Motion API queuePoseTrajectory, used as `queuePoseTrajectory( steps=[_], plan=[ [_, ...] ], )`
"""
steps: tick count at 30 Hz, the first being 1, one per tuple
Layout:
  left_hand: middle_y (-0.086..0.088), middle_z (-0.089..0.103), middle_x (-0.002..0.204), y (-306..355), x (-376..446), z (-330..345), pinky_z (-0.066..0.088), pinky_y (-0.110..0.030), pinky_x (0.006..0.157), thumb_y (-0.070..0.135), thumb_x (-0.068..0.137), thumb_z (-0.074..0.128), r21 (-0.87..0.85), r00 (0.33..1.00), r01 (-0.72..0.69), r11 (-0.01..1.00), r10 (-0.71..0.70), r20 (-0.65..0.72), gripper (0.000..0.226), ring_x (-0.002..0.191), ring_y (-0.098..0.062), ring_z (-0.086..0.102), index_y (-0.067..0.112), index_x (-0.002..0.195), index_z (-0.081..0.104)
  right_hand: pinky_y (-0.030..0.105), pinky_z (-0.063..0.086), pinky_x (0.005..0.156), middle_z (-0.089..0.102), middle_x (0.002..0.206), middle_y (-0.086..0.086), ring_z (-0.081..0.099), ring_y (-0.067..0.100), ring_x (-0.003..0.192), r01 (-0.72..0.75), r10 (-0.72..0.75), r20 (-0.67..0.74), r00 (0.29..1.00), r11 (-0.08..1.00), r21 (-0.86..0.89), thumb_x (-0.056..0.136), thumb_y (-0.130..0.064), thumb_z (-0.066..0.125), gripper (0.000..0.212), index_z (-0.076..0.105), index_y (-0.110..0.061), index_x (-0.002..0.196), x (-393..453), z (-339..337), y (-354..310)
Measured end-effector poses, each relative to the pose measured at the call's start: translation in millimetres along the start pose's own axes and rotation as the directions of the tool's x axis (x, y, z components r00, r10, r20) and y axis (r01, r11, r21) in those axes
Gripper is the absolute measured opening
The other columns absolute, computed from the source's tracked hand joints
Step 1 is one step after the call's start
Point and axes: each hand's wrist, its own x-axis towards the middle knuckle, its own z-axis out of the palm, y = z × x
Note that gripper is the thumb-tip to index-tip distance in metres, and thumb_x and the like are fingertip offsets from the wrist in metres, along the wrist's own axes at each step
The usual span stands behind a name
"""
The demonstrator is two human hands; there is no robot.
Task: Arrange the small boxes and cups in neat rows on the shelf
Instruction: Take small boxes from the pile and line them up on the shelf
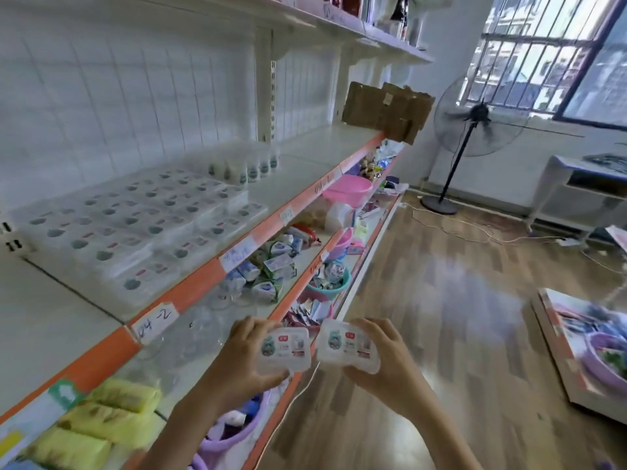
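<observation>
My left hand point(237, 354) grips a small clear plastic box point(284, 350) with a green and red label. Close beside it, my right hand point(390, 357) grips a second box of the same kind point(349, 345). Both boxes are held in the air in front of the shelf's lower levels, below the white shelf point(305, 171) with its orange front edge. On that shelf several identical boxes point(135, 225) lie stacked in rows. Behind them stands a row of small white bottles point(244, 169).
A torn cardboard box point(386, 110) sits at the shelf's far end. Lower shelves hold yellow packets point(101, 418), loose wrapped packets point(268, 266), pink, teal and purple basins. A standing fan point(475, 123), cables and a printed carton point(583, 351) occupy the wooden floor.
</observation>
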Motion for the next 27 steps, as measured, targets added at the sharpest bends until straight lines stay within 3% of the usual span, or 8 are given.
queuePoseTrajectory(
  steps=[2,7,11,15,20,24,27],
  plan=[
    [0.012,0.032,0.112,-3.6,32.1,-2.5,0.025,0.003,0.082,0.038,0.073,0.073,-0.004,0.998,0.03,1.0,-0.03,-0.052,0.069,0.108,-0.001,0.026,0.02,0.13,0.039,0.002,0.039,0.084,0.034,0.118,-0.018,0.044,0.004,0.11,0.017,-0.017,0.004,1.0,1.0,0.001,0.069,-0.028,0.076,0.071,0.043,-0.026,0.132,39.3,-11.3,5.6],
    [0.011,0.037,0.112,-9.0,95.9,-15.3,0.031,0.001,0.076,0.043,0.069,0.075,0.023,0.979,0.082,0.996,-0.076,-0.188,0.07,0.103,0.0,0.03,0.018,0.127,0.046,0.025,0.047,0.091,0.038,0.119,-0.015,0.046,0.008,0.109,0.119,-0.119,0.008,0.993,0.993,0.006,0.069,-0.027,0.078,0.068,0.047,-0.026,0.13,115.5,-28.2,19.4],
    [0.013,0.038,0.115,-15.2,127.7,-35.2,0.033,-0.001,0.077,0.08,0.056,0.051,0.056,0.953,0.143,0.988,-0.122,-0.278,0.09,0.106,0.001,0.034,0.023,0.126,0.046,0.017,0.043,0.094,0.036,0.119,-0.02,0.043,0.0,0.106,0.185,-0.187,0.022,0.982,0.98,0.069,0.071,-0.027,0.078,0.067,0.046,-0.028,0.13,171.7,-30.0,24.0],
    [0.014,0.04,0.114,-31.0,153.9,-50.8,0.036,-0.022,0.093,0.067,0.058,0.057,0.111,0.901,0.235,0.966,-0.173,-0.399,0.084,0.111,-0.005,0.038,0.02,0.127,0.047,0.018,0.04,0.097,0.035,0.124,-0.018,0.042,0.002,0.11,0.292,-0.303,0.101,0.948,0.95,0.11,0.073,-0.03,0.076,0.069,0.043,-0.027,0.133,239.9,-23.8,28.8],
    [0.014,0.042,0.107,-49.2,174.1,-63.4,0.035,-0.023,0.086,0.052,0.064,0.076,0.152,0.772,0.427,0.891,-0.271,-0.575,0.071,0.104,-0.003,0.038,0.015,0.119,0.052,-0.004,0.025,0.089,0.037,0.128,-0.015,0.039,0.002,0.115,0.486,-0.513,0.235,0.826,0.858,0.165,0.075,-0.033,0.074,0.07,0.041,-0.022,0.136,329.0,-15.3,19.0],
    [-0.001,0.058,0.11,-62.8,182.9,-69.1,0.042,-0.036,0.088,0.069,0.065,0.051,0.268,0.704,0.612,0.744,-0.358,-0.614,0.076,0.104,-0.02,0.049,0.011,0.114,0.059,0.01,0.032,0.094,0.038,0.134,-0.008,0.042,0.008,0.119,0.603,-0.647,0.31,0.697,0.762,0.234,0.08,-0.035,0.069,0.071,0.035,-0.019,0.141,382.4,-12.9,4.4],
    [-0.005,0.053,0.115,-62.1,184.9,-65.3,0.041,-0.042,0.097,0.062,0.068,0.066,0.242,0.642,0.693,0.679,-0.427,-0.637,0.073,0.109,-0.023,0.044,0.01,0.118,0.058,0.011,0.026,0.097,0.034,0.14,-0.004,0.038,0.012,0.125,0.636,-0.69,0.376,0.618,0.721,0.276,0.083,-0.037,0.065,0.071,0.031,-0.018,0.143,409.9,-1.2,-7.9]
  ],
)
